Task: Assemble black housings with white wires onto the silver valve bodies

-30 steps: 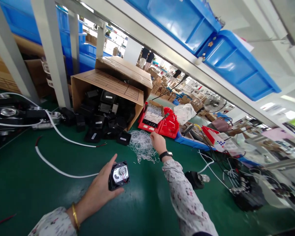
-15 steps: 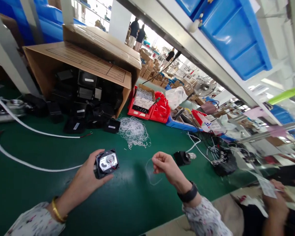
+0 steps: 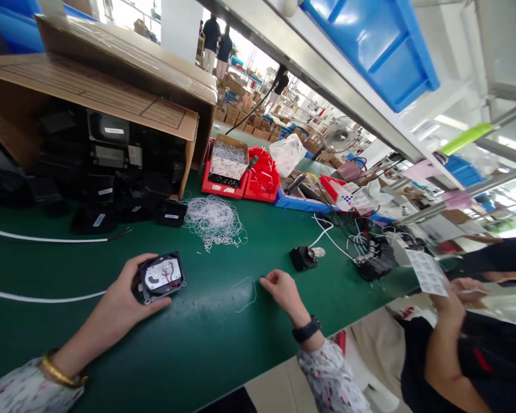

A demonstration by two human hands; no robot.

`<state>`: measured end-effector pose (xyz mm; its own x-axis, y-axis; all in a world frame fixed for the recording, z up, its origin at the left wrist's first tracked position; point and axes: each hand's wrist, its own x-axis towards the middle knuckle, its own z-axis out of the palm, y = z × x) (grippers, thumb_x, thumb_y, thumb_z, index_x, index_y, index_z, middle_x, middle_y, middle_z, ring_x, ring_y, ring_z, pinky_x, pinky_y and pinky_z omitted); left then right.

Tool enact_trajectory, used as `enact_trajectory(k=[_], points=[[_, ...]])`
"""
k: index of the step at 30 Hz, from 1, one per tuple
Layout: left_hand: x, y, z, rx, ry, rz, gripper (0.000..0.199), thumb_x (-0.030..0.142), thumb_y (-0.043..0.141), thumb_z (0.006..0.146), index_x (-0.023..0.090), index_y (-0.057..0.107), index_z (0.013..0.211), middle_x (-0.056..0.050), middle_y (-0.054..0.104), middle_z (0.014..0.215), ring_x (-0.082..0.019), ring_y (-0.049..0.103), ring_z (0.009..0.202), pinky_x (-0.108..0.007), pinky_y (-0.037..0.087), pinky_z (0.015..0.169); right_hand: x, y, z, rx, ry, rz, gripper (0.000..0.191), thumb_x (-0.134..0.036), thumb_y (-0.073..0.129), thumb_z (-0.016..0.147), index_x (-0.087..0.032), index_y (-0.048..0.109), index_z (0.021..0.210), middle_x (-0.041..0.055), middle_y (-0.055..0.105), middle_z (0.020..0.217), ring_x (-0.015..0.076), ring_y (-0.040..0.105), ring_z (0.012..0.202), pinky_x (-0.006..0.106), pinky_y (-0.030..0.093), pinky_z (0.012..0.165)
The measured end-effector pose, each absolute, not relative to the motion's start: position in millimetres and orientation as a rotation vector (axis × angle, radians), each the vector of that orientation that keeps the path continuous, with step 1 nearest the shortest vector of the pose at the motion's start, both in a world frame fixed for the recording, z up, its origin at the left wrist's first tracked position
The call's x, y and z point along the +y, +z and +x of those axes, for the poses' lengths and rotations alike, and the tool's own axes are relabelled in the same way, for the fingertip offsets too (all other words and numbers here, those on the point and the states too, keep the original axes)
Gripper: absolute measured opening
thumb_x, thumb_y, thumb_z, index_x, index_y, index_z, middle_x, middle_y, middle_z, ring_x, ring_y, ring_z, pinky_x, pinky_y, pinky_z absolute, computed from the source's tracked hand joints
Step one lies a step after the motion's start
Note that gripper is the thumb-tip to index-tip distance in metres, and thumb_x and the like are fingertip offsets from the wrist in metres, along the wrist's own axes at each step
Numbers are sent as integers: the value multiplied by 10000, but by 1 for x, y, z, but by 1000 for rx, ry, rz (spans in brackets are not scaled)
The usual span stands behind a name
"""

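Holding a small black fan unit (image 3: 160, 276) face-up on the green table (image 3: 206, 355), the left hand (image 3: 124, 295) wraps its near edge with thumb along the side. The right hand (image 3: 281, 288), fingers curled shut, pinches a thin white wire loop (image 3: 244, 294) lying flat between both hands. Doing this well likely means keeping the unit steady and the loop untangled, clear of the wire pile (image 3: 212, 219).

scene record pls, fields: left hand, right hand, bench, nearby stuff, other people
left hand: grips black square part, silver face with red wire up
right hand: pinches thin white tie loop lying on mat
bench: green mat
nearby: white tie pile, tipped carton of black parts, red bins
other people: co-worker's hand holding label sheet
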<state>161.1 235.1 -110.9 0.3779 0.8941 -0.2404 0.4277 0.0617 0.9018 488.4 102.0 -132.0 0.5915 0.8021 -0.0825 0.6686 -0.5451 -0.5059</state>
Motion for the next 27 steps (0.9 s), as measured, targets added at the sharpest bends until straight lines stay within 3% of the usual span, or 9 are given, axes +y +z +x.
enact_trajectory(k=[8, 12, 16, 18, 22, 24, 27], points=[[233, -103, 181, 871, 446, 1610, 731, 315, 745, 617, 237, 346, 1225, -72, 523, 1177, -286, 551, 1051, -424, 464, 894, 101, -139, 448, -1287, 331, -2423, 137, -200, 556, 753, -198, 516, 622, 50, 570, 695, 232, 514, 743, 321, 371, 663], [233, -102, 175, 772, 363, 1574, 734, 231, 735, 643, 245, 320, 1248, -68, 523, 1199, -261, 568, 1029, -384, 466, 879, 108, -107, 451, -1408, 394, -2285, 131, -228, 455, 842, -196, 466, 716, 29, 557, 718, 184, 518, 689, 283, 388, 638], [233, -103, 166, 741, 422, 1542, 837, 157, 749, 619, 271, 286, 1308, -67, 456, 1322, -256, 496, 1161, -399, 393, 992, 121, -53, 447, -1647, 480, -2053, 156, -291, 406, 902, -200, 442, 780, 7, 537, 727, 151, 510, 663, 256, 386, 623], [232, -106, 164, 741, 473, 1503, 854, 142, 760, 607, 274, 295, 1311, -67, 434, 1354, -254, 461, 1205, -403, 366, 1024, 126, -23, 436, -1766, 485, -1975, 155, -295, 411, 911, -202, 447, 792, -6, 518, 717, 137, 497, 648, 246, 373, 609], [230, -115, 163, 740, 533, 1456, 805, 151, 781, 598, 276, 360, 1272, -54, 503, 1275, -257, 508, 1146, -401, 431, 954, 133, 25, 397, -1886, 655, -1849, 175, -299, 408, 931, -212, 451, 785, -29, 491, 697, 114, 475, 633, 222, 358, 589], [230, -120, 163, 733, 570, 1479, 825, 163, 794, 591, 274, 355, 1280, -58, 519, 1248, -258, 532, 1107, -410, 445, 933, 138, 31, 373, -1903, 820, -1780, 173, -290, 415, 933, -215, 458, 784, -35, 492, 698, 110, 470, 638, 216, 350, 583], [231, -125, 165, 726, 680, 1575, 792, 219, 815, 585, 241, 391, 1253, -101, 433, 1342, -284, 449, 1207, -433, 384, 1007, 155, 15, 341, -1924, 1024, -1699, 123, -207, 465, 902, -213, 445, 780, -50, 502, 685, 101, 460, 614, 215, 319, 562]])
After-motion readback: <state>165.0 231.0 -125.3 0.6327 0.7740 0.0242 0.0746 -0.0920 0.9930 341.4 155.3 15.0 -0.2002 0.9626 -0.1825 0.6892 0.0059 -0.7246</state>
